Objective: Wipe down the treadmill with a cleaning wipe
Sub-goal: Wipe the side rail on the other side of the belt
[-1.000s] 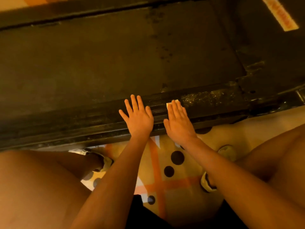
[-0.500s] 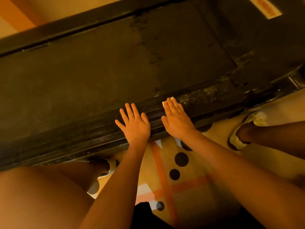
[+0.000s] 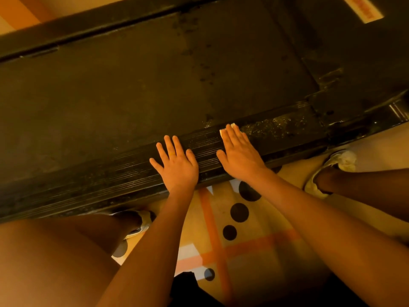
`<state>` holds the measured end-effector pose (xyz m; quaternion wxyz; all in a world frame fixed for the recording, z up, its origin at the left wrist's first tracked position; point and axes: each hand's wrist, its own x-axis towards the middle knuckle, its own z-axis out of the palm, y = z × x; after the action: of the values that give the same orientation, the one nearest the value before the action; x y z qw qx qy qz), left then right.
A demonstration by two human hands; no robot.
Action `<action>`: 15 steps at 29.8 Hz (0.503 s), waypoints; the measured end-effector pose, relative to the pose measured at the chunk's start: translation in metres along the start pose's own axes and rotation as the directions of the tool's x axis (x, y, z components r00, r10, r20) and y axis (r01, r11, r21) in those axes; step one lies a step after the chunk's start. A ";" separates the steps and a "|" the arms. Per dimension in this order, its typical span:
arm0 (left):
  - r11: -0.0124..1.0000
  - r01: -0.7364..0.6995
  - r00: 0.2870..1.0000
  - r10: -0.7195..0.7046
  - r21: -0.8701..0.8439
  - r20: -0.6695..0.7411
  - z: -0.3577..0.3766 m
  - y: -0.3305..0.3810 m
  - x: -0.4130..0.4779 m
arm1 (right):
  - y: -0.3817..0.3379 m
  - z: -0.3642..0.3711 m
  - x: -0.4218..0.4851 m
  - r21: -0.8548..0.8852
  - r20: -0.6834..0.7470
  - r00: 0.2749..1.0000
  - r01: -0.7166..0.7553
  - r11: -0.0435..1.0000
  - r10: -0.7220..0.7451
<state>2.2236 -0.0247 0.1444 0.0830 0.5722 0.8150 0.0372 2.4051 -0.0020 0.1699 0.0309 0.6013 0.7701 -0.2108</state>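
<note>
Treadmill parts are seen from above: a dark belt is bordered on the near side by a ribbed side rail. On that rail the cleaning wipe is pressed flat under the right hand, and only a pale corner of it is shown past the fingertips. The grip of the right hand is kept apart, with fingers straight and laid close together over the wipe, nothing being clasped. The left hand is laid palm-down on the rail just beside the right hand, its grip likewise apart, fingers spread and nothing held. Further along the rail, right of the wipe, a speckled patch is seen. Below the rail a patterned floor with orange stripes and dark dots is shown, and on it a left shoe and a right shoe are placed close to the rail's edge. Beyond the rail, past the belt, an orange-lettered label is seen.
</note>
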 end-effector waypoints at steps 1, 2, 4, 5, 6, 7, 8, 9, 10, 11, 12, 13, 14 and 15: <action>1.000 0.003 1.000 -0.003 0.003 -0.012 0.000 0.000 0.000 | -0.001 0.005 -0.017 0.002 -0.023 1.000 -0.002 1.000 0.002; 1.000 0.007 1.000 -0.007 0.004 -0.017 0.001 0.001 0.000 | -0.001 0.009 -0.031 -0.010 -0.034 0.999 -0.010 1.000 0.010; 1.000 0.010 1.000 -0.010 0.003 -0.014 0.002 0.001 0.000 | 0.001 0.013 -0.037 -0.051 -0.015 1.000 -0.026 0.998 0.025; 1.000 0.006 1.000 -0.006 0.000 -0.012 0.002 0.001 0.000 | 0.003 0.010 -0.029 -0.049 -0.008 1.000 -0.031 0.998 0.030; 1.000 0.005 1.000 -0.005 -0.004 -0.011 0.001 0.001 0.000 | 0.004 0.005 -0.016 -0.031 0.002 0.999 -0.035 0.999 0.035; 1.000 0.005 1.000 -0.005 -0.004 -0.012 0.001 0.001 0.000 | 0.005 0.000 0.000 -0.010 0.018 0.999 -0.040 0.999 0.040; 1.000 0.005 1.000 -0.005 -0.004 -0.014 0.000 0.001 0.000 | 0.006 -0.005 0.013 -0.001 0.034 0.998 -0.044 0.999 0.044; 1.000 0.005 1.000 -0.006 -0.007 -0.015 0.000 0.001 0.000 | 0.007 -0.007 0.023 -0.002 0.039 0.998 -0.050 0.999 0.050; 1.000 0.006 1.000 -0.006 -0.016 -0.014 0.000 0.001 0.000 | 0.007 -0.008 0.027 -0.005 0.035 0.998 -0.057 0.998 0.057; 1.000 0.003 1.000 -0.003 -0.028 -0.015 0.000 0.001 -0.001 | 0.007 -0.007 0.022 -0.004 0.024 0.998 -0.060 0.998 0.060; 0.999 -0.002 1.000 0.002 -0.035 -0.023 0.000 0.001 -0.001 | 0.006 -0.003 0.012 -0.003 0.008 0.998 -0.058 0.998 0.058; 0.999 -0.005 0.999 0.004 -0.041 -0.034 0.000 0.000 0.000 | 0.003 0.001 -0.001 0.006 -0.011 0.998 -0.054 0.999 0.054; 0.999 -0.003 0.999 0.001 -0.049 -0.041 0.002 -0.001 0.000 | 0.002 0.006 -0.015 0.012 -0.024 0.998 -0.053 0.999 0.054; 0.998 -0.002 0.999 -0.001 -0.057 -0.046 0.003 -0.001 0.000 | 0.002 0.009 -0.028 0.017 -0.030 0.998 -0.052 0.999 0.052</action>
<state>2.2233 -0.0251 0.1409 0.0806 0.5689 0.8151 0.0738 2.4126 -0.0310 0.1694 0.0195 0.6245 0.7529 -0.2071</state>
